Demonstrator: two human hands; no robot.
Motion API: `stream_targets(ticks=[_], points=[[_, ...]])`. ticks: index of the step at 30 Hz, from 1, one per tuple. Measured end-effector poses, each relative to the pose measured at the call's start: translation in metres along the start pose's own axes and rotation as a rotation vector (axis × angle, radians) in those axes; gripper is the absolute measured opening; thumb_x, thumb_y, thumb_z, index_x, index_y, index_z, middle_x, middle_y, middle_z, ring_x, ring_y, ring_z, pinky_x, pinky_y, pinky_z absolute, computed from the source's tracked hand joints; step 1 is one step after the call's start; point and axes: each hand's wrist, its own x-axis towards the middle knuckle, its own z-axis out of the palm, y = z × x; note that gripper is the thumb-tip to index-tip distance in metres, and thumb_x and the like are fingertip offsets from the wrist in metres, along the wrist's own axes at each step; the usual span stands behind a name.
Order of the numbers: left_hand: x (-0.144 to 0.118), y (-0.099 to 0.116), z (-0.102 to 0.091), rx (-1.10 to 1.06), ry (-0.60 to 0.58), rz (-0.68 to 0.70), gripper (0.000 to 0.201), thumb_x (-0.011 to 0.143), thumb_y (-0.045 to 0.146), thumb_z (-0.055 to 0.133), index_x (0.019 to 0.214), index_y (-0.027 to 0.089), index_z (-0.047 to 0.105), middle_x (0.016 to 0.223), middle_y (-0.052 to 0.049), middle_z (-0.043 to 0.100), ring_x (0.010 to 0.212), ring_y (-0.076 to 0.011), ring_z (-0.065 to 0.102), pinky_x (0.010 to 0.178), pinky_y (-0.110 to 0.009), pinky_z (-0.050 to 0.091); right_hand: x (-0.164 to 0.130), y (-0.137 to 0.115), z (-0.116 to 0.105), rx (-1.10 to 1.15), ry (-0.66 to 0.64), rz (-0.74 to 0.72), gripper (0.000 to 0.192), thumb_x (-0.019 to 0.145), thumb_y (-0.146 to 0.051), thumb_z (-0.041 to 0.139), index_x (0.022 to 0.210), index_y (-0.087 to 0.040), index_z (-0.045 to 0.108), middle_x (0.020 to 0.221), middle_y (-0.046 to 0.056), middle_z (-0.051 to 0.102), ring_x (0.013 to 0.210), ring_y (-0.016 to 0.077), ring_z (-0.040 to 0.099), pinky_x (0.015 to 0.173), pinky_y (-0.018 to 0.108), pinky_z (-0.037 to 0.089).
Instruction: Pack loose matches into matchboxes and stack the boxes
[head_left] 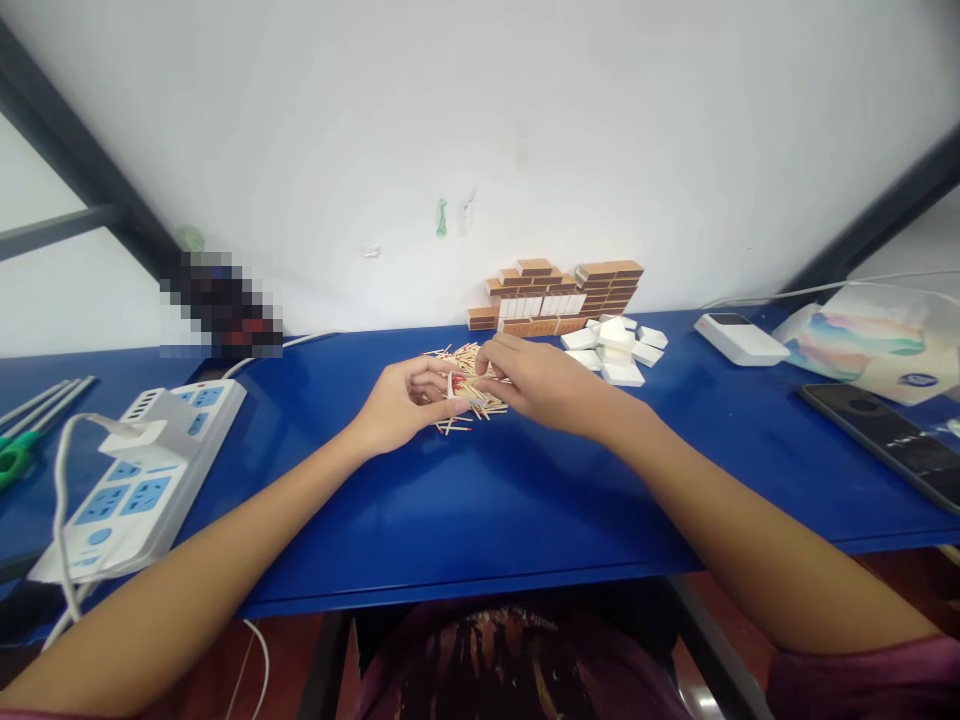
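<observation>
Matchsticks [466, 392] lie in a loose heap on the blue table [487, 500], near a stack of matchboxes [555, 297] against the wall. Left hand [405, 403] pinches a small bundle of them; right hand [536, 380] grips sticks from the heap beside it.

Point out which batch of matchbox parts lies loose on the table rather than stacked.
The white inner trays, scattered on the blue table right of the hands. The brown sleeves behind them are stacked in neat rows against the wall.
</observation>
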Motion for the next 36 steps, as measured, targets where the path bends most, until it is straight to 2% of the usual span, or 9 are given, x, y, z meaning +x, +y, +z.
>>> stream_targets(ticks=[7, 23, 28, 32, 36], points=[[-0.0013, 0.0027, 0.0011, -0.032, -0.021, -0.008, 0.044, 0.074, 0.026, 0.092, 0.111, 0.015, 0.072, 0.082, -0.003, 0.079, 0.069, -0.0127, 0.071, 0.067, -0.025, 0.057, 0.0008, -0.0002, 0.0022, 0.016, -0.006, -0.019, 0.008, 0.104, -0.025, 0.054, 0.098, -0.020, 0.055, 0.100, 0.007, 0.061, 0.078, 0.0181, 0.054, 0.070, 0.032, 0.038], [-0.0007, 0.0002, 0.0006, -0.061, -0.024, -0.025, 0.046, 0.074, 0.030, 0.092, 0.111, 0.016, 0.070, 0.086, -0.004, 0.080, 0.069, -0.0139, 0.072, 0.067, -0.026, 0.057, 0.0024, -0.0010, 0.0017, 0.053, 0.046, -0.058, 0.008, 0.104, -0.024, 0.052, 0.103, -0.020, 0.059, 0.099, 0.006, 0.062, 0.078, 0.0166, 0.055, 0.070, 0.030, 0.037], [-0.0007, -0.0005, 0.0011, -0.039, 0.011, -0.023, 0.047, 0.073, 0.031, 0.093, 0.111, 0.016, 0.070, 0.083, -0.004, 0.079, 0.066, -0.0129, 0.070, 0.063, -0.024, 0.055, 0.0017, -0.0051, -0.0010, 0.063, 0.118, -0.019, 0.021, 0.106, -0.035, 0.051, 0.093, -0.020, 0.056, 0.094, 0.006, 0.061, 0.076, 0.0171, 0.051, 0.067, 0.031, 0.035], [0.0000, -0.0008, 0.0008, -0.033, 0.017, -0.025, 0.047, 0.072, 0.033, 0.094, 0.109, 0.016, 0.071, 0.081, -0.003, 0.078, 0.063, -0.0131, 0.068, 0.061, -0.025, 0.054, 0.0003, -0.0078, 0.0005, 0.110, 0.085, -0.010, 0.018, 0.101, -0.035, 0.060, 0.092, -0.020, 0.059, 0.093, 0.004, 0.061, 0.076, 0.0160, 0.052, 0.069, 0.030, 0.036], [-0.0005, 0.0006, 0.0007, -0.025, 0.017, -0.029, 0.048, 0.072, 0.034, 0.093, 0.110, 0.016, 0.070, 0.083, -0.003, 0.078, 0.066, -0.0133, 0.069, 0.063, -0.026, 0.055, 0.0013, -0.0065, 0.0024, 0.107, 0.067, -0.011, 0.017, 0.102, -0.030, 0.056, 0.088, -0.021, 0.056, 0.092, 0.005, 0.061, 0.075, 0.0160, 0.051, 0.067, 0.031, 0.035]])
